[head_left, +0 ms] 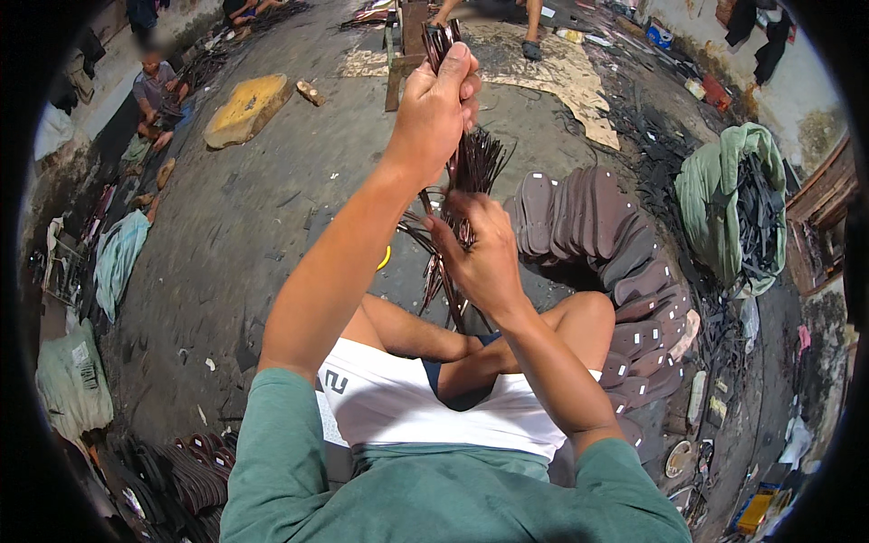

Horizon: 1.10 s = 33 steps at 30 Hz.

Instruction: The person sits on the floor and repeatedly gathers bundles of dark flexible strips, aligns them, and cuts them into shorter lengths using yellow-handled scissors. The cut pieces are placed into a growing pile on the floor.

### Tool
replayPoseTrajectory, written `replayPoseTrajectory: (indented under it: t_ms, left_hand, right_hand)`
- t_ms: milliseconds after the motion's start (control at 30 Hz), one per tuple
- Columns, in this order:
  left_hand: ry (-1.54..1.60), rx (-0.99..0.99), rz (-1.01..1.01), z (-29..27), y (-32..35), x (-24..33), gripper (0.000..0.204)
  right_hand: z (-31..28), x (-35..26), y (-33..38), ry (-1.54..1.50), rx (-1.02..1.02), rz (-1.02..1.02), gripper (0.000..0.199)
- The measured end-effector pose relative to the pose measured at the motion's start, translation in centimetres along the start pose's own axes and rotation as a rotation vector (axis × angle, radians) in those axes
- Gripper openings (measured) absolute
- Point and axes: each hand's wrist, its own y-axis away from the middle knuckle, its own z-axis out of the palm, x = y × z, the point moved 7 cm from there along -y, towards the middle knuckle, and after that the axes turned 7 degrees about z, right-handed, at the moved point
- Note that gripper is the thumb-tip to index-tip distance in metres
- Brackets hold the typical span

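Note:
My left hand (434, 113) is raised in front of me, its fingers wrapped round a bundle of thin, glossy dark brown strips (441, 41). The bundle's top sticks out above the fist, and loose ends (484, 163) fan out below it. Lower down, my right hand (484, 258) curls its fingers and thumb round the hanging strands; its fingertips are slightly blurred and partly hidden. More strips (442, 281) dangle beneath it, over my crossed legs.
A curved row of brown sandal soles (588, 213) lies to my right, beyond it a green sack (724, 195) of black scraps. A yellowish block (249, 109) sits far left. More stacked soles (195, 475) are at lower left. Other people (156, 90) sit or stand farther off.

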Motion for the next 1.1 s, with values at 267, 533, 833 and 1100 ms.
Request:
replayPoseTrajectory:
  t_ms: [267, 533, 833, 1100]
  left_hand:
    - [-0.105, 0.065, 0.149, -1.4, -3.5, 4.3, 0.029]
    - [-0.07, 0.089, 0.361, -2.6, -5.5, 9.4, 0.027]
    - [-0.181, -0.042, 0.131, -0.6, -5.4, 10.9, 0.028]
    - [-0.296, -0.042, 0.17, 3.8, -5.5, 12.5, 0.026]
  right_hand:
    - [1.2, 4.2, 0.2, 0.051, -0.178, 0.122, 0.014]
    - [4.4, 8.8, 7.7, 0.097, -0.548, 0.1, 0.017]
    - [-6.0, 2.1, 0.8, -0.012, -0.032, 0.102, 0.047]
    - [5.0, -1.5, -7.2, -0.596, -0.314, 0.044, 0.026]
